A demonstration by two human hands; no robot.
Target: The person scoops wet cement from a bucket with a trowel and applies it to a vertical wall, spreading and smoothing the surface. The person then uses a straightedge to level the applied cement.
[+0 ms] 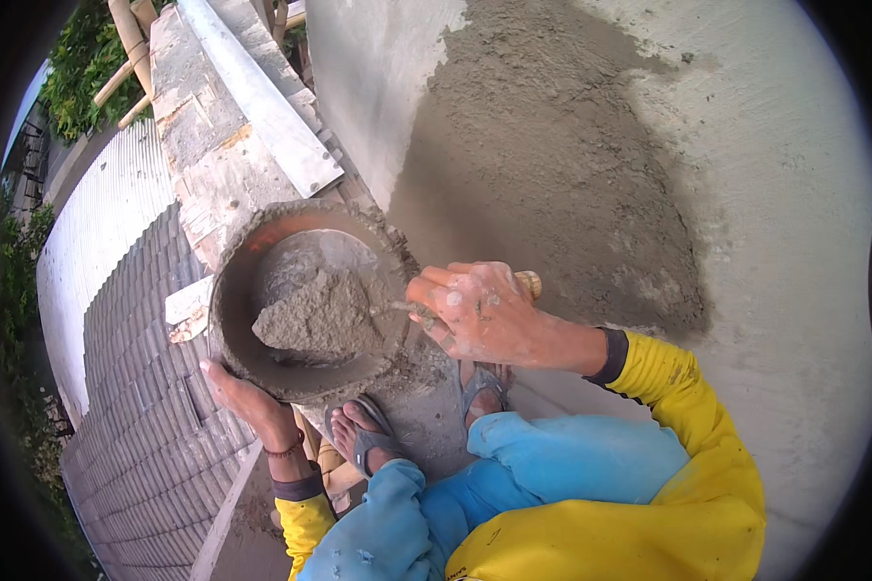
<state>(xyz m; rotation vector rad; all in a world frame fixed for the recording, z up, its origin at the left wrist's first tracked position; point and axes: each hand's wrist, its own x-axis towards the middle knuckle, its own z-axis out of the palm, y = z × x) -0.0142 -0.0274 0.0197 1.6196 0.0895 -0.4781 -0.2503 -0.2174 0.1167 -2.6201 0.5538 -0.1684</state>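
Observation:
My right hand (pixel 484 315) is closed round the wooden handle of a trowel (pixel 529 284). Its blade is inside a round bucket (pixel 225 315) and lies hidden under a heap of wet grey mortar (pixel 322 315). The bucket's rim and walls are crusted with mortar, and an orange-red patch shows on the inner wall. My left hand (pixel 247 402) grips the bucket's outside at the near left, partly hidden by it. To the right, a broad patch of damp mortar (pixel 552 165) covers part of a pale grey wall (pixel 775 194).
My sandalled feet (pixel 363 436) stand on a mortar-spattered platform close to the bucket. A long metal straightedge (pixel 262 97) lies on the boards (pixel 189 116) beyond it. Bamboo poles (pixel 131 44) cross at the far left. A tiled roof (pixel 155 378) lies below, past the left edge.

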